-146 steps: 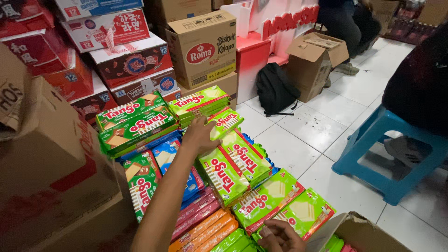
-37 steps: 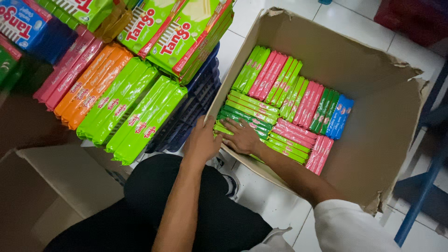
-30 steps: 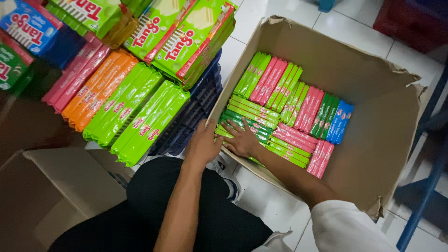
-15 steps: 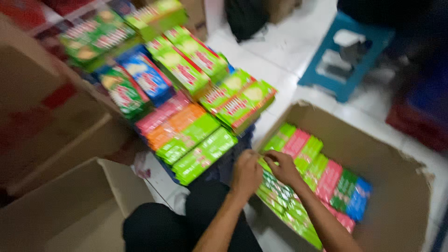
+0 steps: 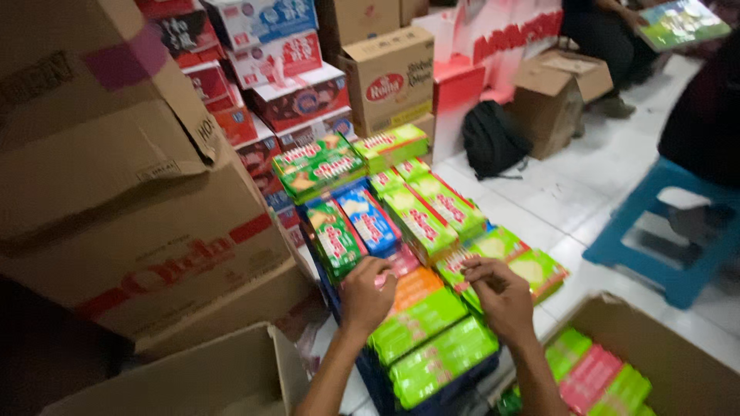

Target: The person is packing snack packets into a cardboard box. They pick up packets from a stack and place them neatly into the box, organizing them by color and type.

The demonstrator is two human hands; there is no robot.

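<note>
My left hand (image 5: 364, 293) rests with curled fingers on the pile of wafer packs, over a pink pack (image 5: 401, 260) beside an orange pack (image 5: 417, 284). Whether it grips the pink pack is unclear. My right hand (image 5: 500, 293) hovers over the green packs (image 5: 432, 340) with fingers bent, touching the edge of a light green wafer pack (image 5: 515, 256). Larger green packs (image 5: 432, 213) and a blue pack (image 5: 370, 223) lie further back on the pile. An open cardboard box (image 5: 655, 348) with green and pink packs (image 5: 595, 374) stands at lower right.
Stacked cardboard cartons (image 5: 139, 192) rise at left, with red and white cartons (image 5: 285, 85) behind. An open carton (image 5: 193, 377) lies at bottom left. A blue plastic stool (image 5: 678, 231), a black backpack (image 5: 491, 141) and other people sit further back on the white tiled floor.
My view has swung up from the open box to the pile. Both hands have left the box and moved onto the stacked packs.
</note>
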